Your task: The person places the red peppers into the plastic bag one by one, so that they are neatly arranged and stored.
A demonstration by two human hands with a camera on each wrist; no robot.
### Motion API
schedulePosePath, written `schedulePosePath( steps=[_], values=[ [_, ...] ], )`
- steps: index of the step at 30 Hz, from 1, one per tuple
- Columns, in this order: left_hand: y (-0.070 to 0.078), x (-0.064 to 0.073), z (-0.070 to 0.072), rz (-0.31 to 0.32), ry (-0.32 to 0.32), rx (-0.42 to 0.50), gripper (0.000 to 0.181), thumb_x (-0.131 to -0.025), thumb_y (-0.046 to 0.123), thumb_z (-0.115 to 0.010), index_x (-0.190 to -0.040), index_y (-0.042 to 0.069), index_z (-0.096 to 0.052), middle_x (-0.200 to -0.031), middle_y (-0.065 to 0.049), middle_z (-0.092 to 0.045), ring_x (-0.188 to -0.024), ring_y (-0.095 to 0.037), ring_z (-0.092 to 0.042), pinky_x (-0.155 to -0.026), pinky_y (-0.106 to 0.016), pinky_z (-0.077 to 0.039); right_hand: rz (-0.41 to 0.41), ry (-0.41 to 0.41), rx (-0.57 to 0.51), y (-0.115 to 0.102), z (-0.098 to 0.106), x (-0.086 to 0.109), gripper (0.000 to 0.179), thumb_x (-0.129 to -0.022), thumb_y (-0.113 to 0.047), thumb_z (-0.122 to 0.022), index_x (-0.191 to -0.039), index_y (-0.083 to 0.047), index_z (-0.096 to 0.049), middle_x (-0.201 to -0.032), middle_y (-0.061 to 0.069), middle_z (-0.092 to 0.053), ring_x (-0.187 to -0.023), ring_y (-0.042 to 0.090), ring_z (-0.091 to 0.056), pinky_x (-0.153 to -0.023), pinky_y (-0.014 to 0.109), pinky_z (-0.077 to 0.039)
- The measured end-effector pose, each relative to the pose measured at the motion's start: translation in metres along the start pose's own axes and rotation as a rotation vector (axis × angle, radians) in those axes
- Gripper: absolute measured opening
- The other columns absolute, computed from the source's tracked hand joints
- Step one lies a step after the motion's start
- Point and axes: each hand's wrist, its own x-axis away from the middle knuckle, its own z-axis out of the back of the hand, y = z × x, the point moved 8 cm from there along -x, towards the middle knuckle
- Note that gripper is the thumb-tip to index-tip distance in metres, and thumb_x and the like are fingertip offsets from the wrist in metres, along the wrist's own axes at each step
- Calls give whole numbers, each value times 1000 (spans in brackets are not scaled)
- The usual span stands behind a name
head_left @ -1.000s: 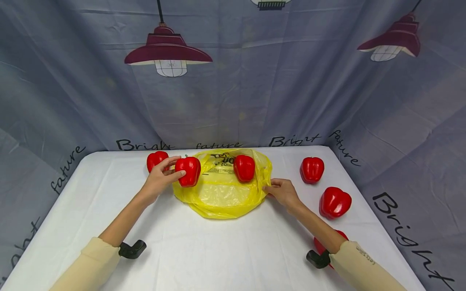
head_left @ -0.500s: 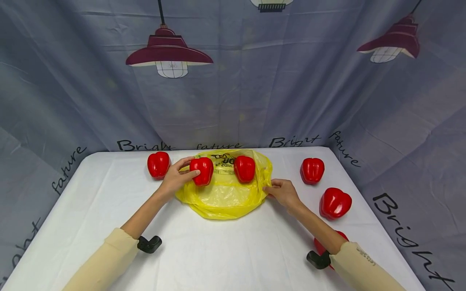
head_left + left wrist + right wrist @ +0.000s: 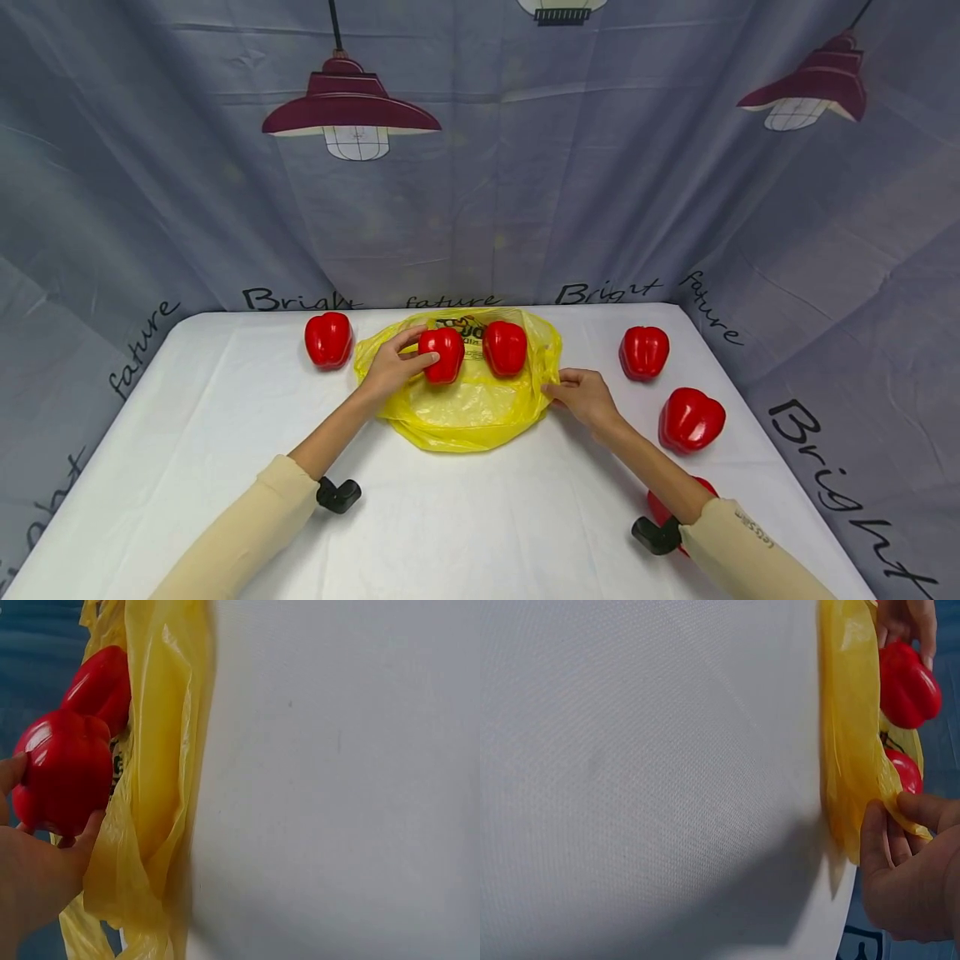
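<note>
My left hand [image 3: 390, 365] grips a glossy red bell pepper [image 3: 442, 355] over the open yellow plastic bag [image 3: 450, 408]. In the left wrist view the thumb and fingers curl round this pepper [image 3: 64, 772]. A second red bell pepper [image 3: 505, 348] lies inside the bag, just right of the held one. At the bag's right side my right hand [image 3: 585, 398] pinches the rim between thumb and fingers, plain in the right wrist view, where the yellow plastic [image 3: 851, 735] stands up from the table.
One red bell pepper [image 3: 328, 341] sits left of the bag on the white table [image 3: 480, 525]. Two more, an upper [image 3: 643, 352] and a lower [image 3: 692, 420], stand at the right; another [image 3: 658, 507] is partly hidden under the right forearm. A grey printed curtain [image 3: 480, 208] hangs behind.
My left hand has carried its bell pepper rightward, from the bag's left edge to beside the pepper in the bag. The right hand stays at the rim.
</note>
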Motion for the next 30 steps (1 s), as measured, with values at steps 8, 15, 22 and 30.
schedulePosePath(
  steps=[8,15,22,30],
  values=[
    [0,-11,-14,-6,14,6,62,-92,16,-74,-148,10,-49,-148,-18,-44,-129,-39,-50,-99,-42,-50,7,-1,-3,1,-1,-1,31,-94,-14,-71,-119,5,-68,-98,12,-73,-90,26,-66,-86,34,-57],
    [-2,-20,-25,0,17,26,64,-92,13,-73,-149,5,-46,-147,-18,-44,-128,-38,-50,-99,-42,-50,16,-1,-15,1,-2,-3,30,-94,-13,-71,-117,5,-68,-96,11,-73,-87,23,-66,-85,33,-58],
    [-5,-27,-31,-4,28,28,64,-93,10,-72,-151,3,-43,-150,-19,-42,-129,-38,-50,-100,-42,-49,21,-3,-20,1,-2,-4,32,-94,-13,-71,-119,6,-67,-97,12,-72,-89,25,-66,-87,34,-57],
    [-8,-33,-34,18,66,46,63,-95,7,-69,-152,4,-41,-152,-18,-40,-131,-36,-48,-103,-41,-47,30,-1,-18,2,-2,-3,30,-94,-12,-70,-118,6,-68,-97,12,-73,-86,21,-66,-86,34,-58]
  ],
)
